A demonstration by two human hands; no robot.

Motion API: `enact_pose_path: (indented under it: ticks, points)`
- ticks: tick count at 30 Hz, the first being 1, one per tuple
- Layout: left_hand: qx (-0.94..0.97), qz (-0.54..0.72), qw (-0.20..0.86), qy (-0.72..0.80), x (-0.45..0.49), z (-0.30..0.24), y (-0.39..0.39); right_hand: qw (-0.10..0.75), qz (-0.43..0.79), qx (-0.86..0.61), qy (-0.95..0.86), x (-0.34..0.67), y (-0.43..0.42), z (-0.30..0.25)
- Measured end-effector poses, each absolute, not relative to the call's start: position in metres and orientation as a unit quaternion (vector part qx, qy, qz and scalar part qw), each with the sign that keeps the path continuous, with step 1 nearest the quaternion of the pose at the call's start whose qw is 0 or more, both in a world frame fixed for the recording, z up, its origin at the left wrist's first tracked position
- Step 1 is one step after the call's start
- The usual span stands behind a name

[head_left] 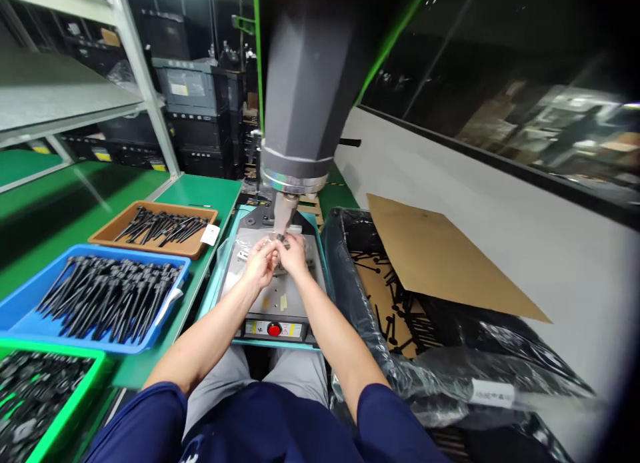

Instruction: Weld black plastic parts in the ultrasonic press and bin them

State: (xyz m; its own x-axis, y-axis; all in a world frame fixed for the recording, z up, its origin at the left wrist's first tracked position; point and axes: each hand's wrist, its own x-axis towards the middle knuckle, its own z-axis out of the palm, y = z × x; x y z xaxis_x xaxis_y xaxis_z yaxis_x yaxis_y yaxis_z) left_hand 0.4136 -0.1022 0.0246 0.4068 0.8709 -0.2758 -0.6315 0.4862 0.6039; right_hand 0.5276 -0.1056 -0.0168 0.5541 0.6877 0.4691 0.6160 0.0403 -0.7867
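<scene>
Both hands meet under the tip of a machine's metal horn [285, 213], over its steel base plate [263, 303]. My left hand [261, 259] is closed, thumb and fingers pinched on a small dark part [281, 238]. From the other side my right hand [294, 255] has its fingertips closed at that same part. The part is mostly covered by the fingers, so its full shape cannot be made out. A clear plastic-looking piece lies around the fingertips, near the horn. At the front of the base sits a red button [274, 329].
To the left, a blue tray [15, 309] and a brown tray [100, 231] hold black rod-like parts; a green bin [65, 423] holds small black pieces. On the right, a plastic-lined box [357, 303] contains more rods, with a cardboard sheet [445, 256] across it. The grey machine head [310, 83] hangs overhead.
</scene>
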Motion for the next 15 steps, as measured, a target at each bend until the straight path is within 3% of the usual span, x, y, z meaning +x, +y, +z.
enact_pose_path:
  ticks: [4, 9, 15]
  points:
    - [0.205, 0.451, 0.827, 0.267, 0.412, 0.029, -0.105, 0.527, 0.052, -0.679, -0.508, 0.537, -0.098, -0.013]
    - [0.185, 0.453, 0.829, 0.271, 0.408, 0.027, -0.109, 0.561, 0.047, -0.675, -0.476, 0.532, -0.112, -0.007]
    - [0.184, 0.424, 0.836, 0.297, 0.406, 0.013, -0.127, 0.622, 0.186, -0.641, -0.409, 0.517, -0.179, -0.022]
